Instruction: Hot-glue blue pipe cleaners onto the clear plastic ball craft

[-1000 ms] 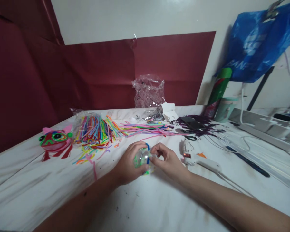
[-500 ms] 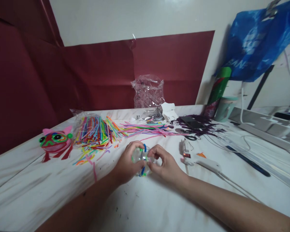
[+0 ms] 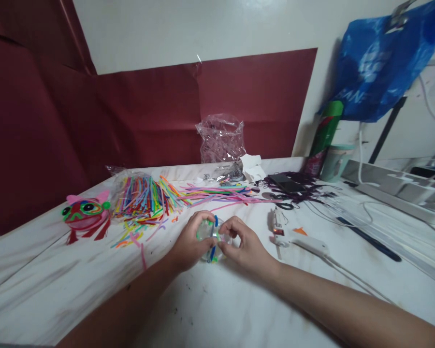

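Between my hands is a clear, rounded plastic piece [image 3: 204,232] with a blue pipe cleaner [image 3: 212,253] running across it and bits of green around its edge. My left hand [image 3: 192,244] is wrapped round its left side, thumb pressed near the blue strip. From the right, my right hand [image 3: 244,246] pinches the piece close to its middle, with thumb and forefinger nearly meeting. Just what lies between those fingertips is too small to make out. The hands hide much of the piece.
A hot glue gun [image 3: 300,240] lies to the right, its cable trailing forward. Several pipe cleaners [image 3: 141,198] spill from a clear bag at the left, beside a decorated pink-and-red mask [image 3: 87,217]. Scissors [image 3: 283,205], a phone [image 3: 285,183] and purple strands lie farther back.
The view has shifted slightly. Both hands keep their hold on the plastic piece, which looks turned only a little; nothing was picked up or let go.
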`<move>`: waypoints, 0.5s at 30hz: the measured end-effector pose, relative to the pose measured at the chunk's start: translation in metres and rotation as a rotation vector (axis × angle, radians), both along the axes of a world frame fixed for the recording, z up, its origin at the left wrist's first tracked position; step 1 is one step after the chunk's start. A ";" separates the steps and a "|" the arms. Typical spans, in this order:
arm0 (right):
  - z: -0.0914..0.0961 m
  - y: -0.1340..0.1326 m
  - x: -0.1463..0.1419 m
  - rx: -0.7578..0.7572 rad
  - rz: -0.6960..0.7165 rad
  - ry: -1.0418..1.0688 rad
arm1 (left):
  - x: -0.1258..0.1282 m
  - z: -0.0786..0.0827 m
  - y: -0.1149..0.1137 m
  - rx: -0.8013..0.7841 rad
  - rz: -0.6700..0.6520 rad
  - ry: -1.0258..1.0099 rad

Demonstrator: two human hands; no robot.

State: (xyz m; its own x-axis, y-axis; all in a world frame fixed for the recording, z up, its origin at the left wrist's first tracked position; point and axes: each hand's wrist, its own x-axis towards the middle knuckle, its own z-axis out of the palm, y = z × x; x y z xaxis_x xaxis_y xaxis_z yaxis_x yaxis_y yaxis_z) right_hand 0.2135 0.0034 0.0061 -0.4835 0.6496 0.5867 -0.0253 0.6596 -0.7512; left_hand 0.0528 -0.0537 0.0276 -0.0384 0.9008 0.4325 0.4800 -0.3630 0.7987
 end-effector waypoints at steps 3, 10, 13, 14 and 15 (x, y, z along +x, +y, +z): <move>-0.001 0.001 -0.001 0.014 -0.005 0.003 | -0.004 -0.001 0.003 -0.023 0.007 -0.046; -0.010 -0.003 -0.008 0.059 -0.104 0.003 | -0.002 0.004 0.002 -0.054 0.039 -0.134; -0.011 0.000 -0.009 0.019 -0.130 -0.005 | 0.002 0.006 0.001 -0.028 0.064 -0.121; -0.010 0.001 -0.009 0.001 -0.117 -0.009 | 0.002 0.005 0.001 -0.028 0.066 -0.136; -0.009 0.003 -0.009 -0.025 -0.095 -0.009 | 0.001 0.003 0.002 -0.038 0.059 -0.171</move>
State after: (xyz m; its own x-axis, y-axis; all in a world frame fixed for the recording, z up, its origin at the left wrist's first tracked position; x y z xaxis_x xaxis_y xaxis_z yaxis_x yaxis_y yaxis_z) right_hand 0.2046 0.0066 -0.0033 -0.4239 0.7075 0.5654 0.0435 0.6395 -0.7676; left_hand 0.0535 -0.0520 0.0311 -0.1615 0.9106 0.3804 0.3550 -0.3061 0.8833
